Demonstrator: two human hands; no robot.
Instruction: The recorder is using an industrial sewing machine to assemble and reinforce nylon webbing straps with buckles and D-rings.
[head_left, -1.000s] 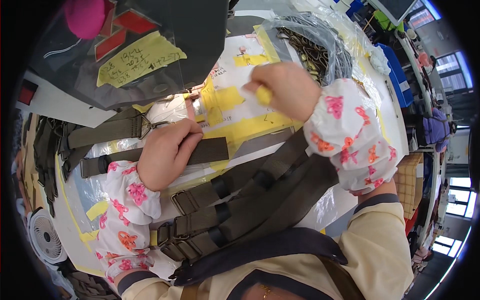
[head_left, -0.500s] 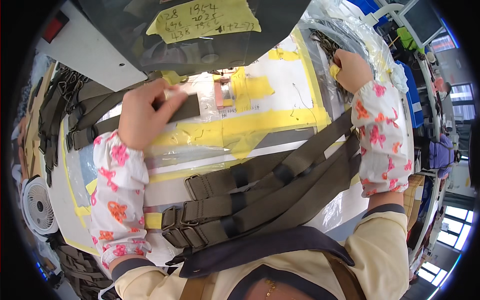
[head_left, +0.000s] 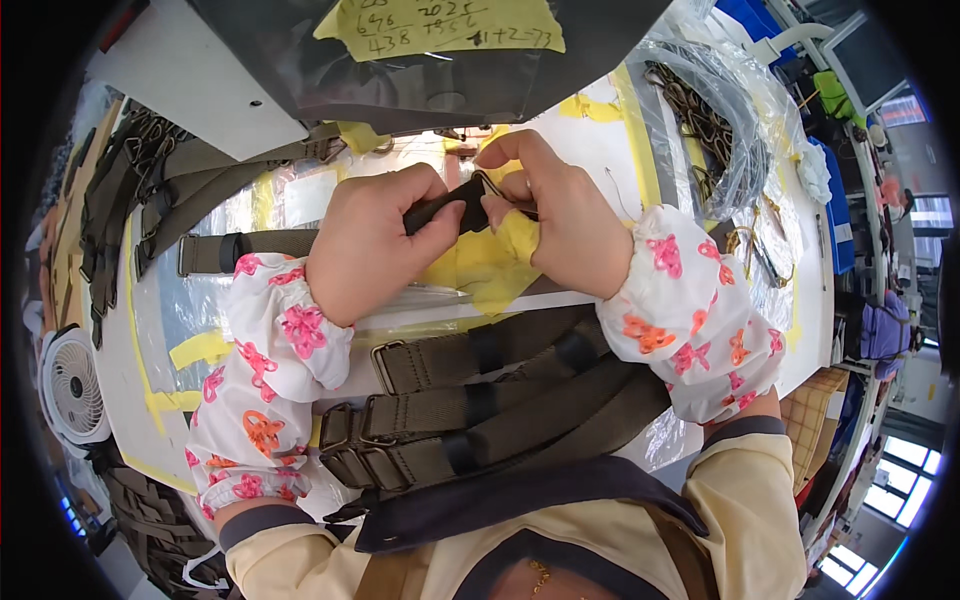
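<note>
Both hands meet in front of the dark machine head [head_left: 400,95]. My left hand [head_left: 375,235] is closed on the folded end of an olive webbing strap [head_left: 265,244], which runs left from under that hand to a metal rectangular buckle and a dark sliding loop. My right hand [head_left: 572,215] pinches a metal hook [head_left: 490,182] against the strap's end; the fingers partly hide the hook. A finger of that hand wears yellow tape [head_left: 518,236]. Closer to me, several olive straps [head_left: 520,400] with metal buckles and dark loops lie across the table.
Metal hooks [head_left: 705,120] are heaped inside clear plastic at the far right. More straps with hooks [head_left: 150,150] lie at the left, near a white fan [head_left: 75,390]. Yellow tape [head_left: 200,348] is stuck on the work surface. A blue bin [head_left: 838,215] stands on the right.
My right hand has left the hook heap and come to the middle with a hook. My left hand has moved right with the strap, and its end is now folded at the hook.
</note>
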